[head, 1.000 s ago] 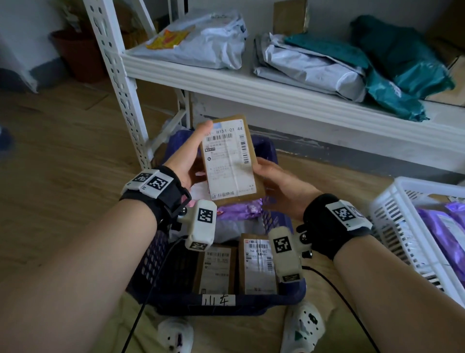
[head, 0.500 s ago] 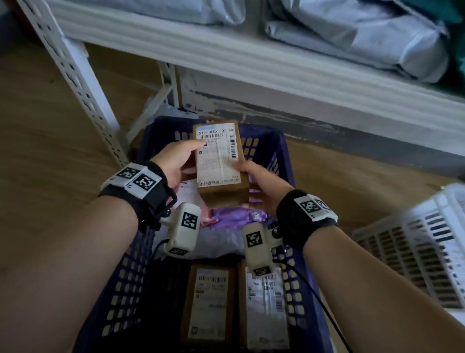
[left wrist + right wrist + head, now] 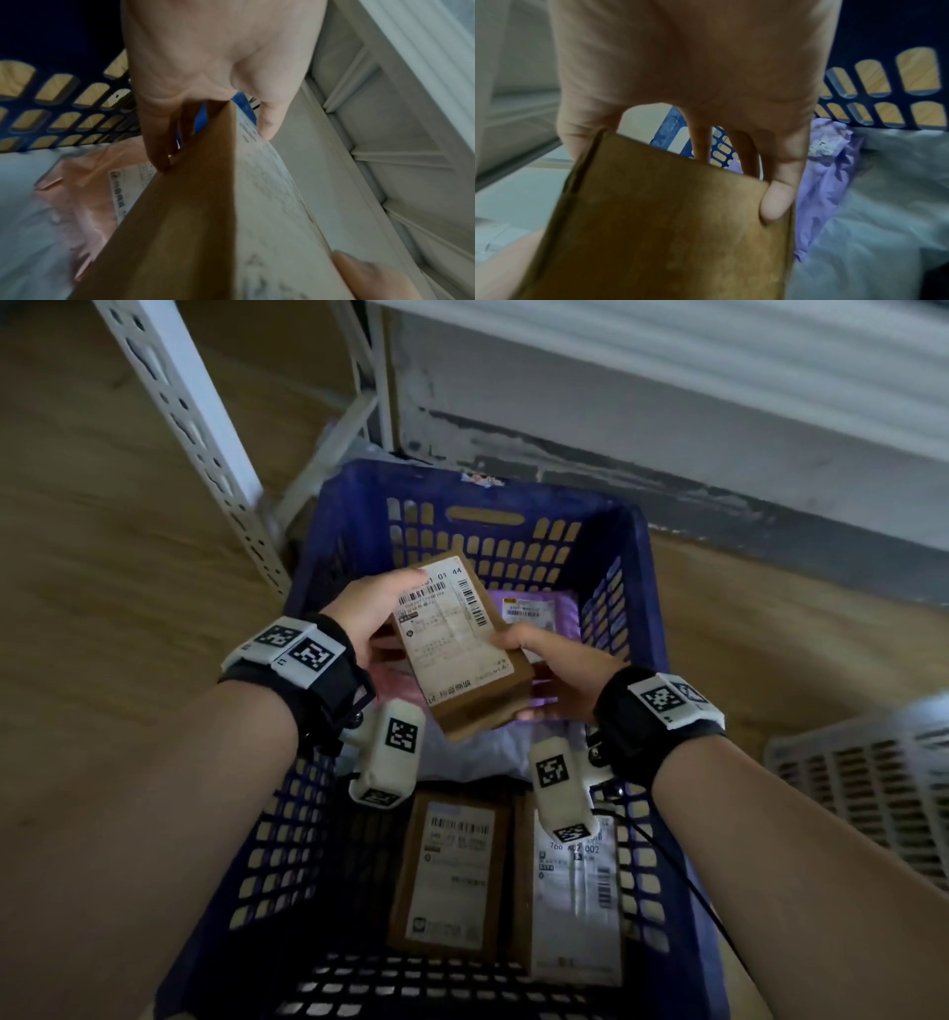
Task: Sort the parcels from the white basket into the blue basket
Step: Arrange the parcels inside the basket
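Brown cardboard parcel [image 3: 464, 654], flat and oblong, white shipping label with barcodes face up, tilted, held in the air above the blue basket [image 3: 354, 516]. Slotted blue walls, open top, standing on the wooden floor. Inside: two more brown labelled parcels [image 3: 449, 870] side by side at the near end, purple bag [image 3: 557, 613] with white label towards the far end, white bag [image 3: 480, 757] between. White basket [image 3: 868, 783] at right, slotted, partly out of view.

Bare forearms, black wrist straps [image 3: 328, 690] with white checker-marked tags [image 3: 667, 698], white camera pods [image 3: 393, 752], thin black cable [image 3: 693, 891].
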Action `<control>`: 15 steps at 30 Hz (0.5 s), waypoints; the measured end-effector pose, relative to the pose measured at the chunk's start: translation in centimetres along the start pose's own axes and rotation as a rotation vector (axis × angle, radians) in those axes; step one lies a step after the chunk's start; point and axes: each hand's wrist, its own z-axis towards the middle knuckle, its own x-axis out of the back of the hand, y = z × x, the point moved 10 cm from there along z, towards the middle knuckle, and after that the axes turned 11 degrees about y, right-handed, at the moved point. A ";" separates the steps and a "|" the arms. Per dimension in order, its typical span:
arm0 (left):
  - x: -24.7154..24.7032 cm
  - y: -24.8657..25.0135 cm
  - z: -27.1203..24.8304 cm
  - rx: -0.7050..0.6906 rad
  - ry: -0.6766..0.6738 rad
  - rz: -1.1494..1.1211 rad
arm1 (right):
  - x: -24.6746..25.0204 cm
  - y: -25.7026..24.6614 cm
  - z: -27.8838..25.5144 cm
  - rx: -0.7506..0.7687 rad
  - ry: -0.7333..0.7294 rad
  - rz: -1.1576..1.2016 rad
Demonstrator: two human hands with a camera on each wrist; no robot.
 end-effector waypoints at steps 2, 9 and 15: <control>0.5 0.2 -0.5 -0.010 0.006 0.018 | -1.2 0.2 -1.0 -0.017 -0.057 0.015; 2.6 0.6 -2.3 -0.051 0.052 0.099 | -4.8 0.4 -2.7 -0.021 -0.144 -0.017; 3.3 -2.1 -2.7 -0.123 0.083 0.582 | -9.2 3.8 -3.3 -0.182 -0.125 -0.093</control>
